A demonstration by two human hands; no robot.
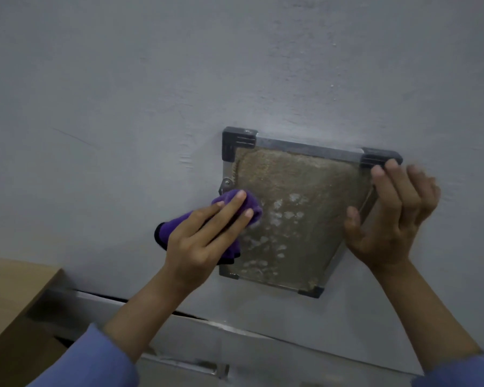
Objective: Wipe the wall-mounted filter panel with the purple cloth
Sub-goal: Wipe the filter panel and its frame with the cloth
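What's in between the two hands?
In the head view, the dusty brown mesh of the filter panel lies between the left hand, pressing the purple cloth, and the right hand.
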